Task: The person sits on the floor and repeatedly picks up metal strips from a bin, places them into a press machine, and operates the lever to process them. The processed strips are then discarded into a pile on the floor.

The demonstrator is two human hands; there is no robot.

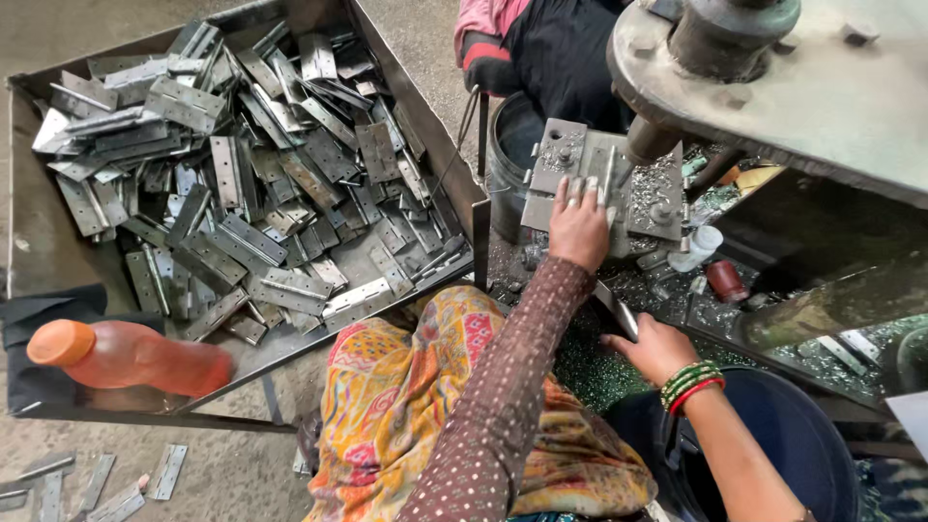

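My left hand [578, 227] lies flat, fingers spread, pressing a grey metal hinge [592, 172] onto the jig plate [556, 155] of a drill press. The spindle [650, 140] stands just right of my fingers, and metal shavings [657, 184] cover the plate. Lower down, near my lap, my right hand [657, 348], with green and red bangles on the wrist, grips a flat metal strip [617, 311] that angles up to the left. A patterned orange cloth [406, 396] covers my lap.
A big metal tray [43, 251] on the left holds several loose hinges [242, 184]. An orange bottle [126, 358] lies at its near corner. Another person in black [551, 53] sits behind a bucket [507, 159]. Two small bottles [710, 261] and the machine head [793, 87] are at right. A dark bin [783, 435] is below.
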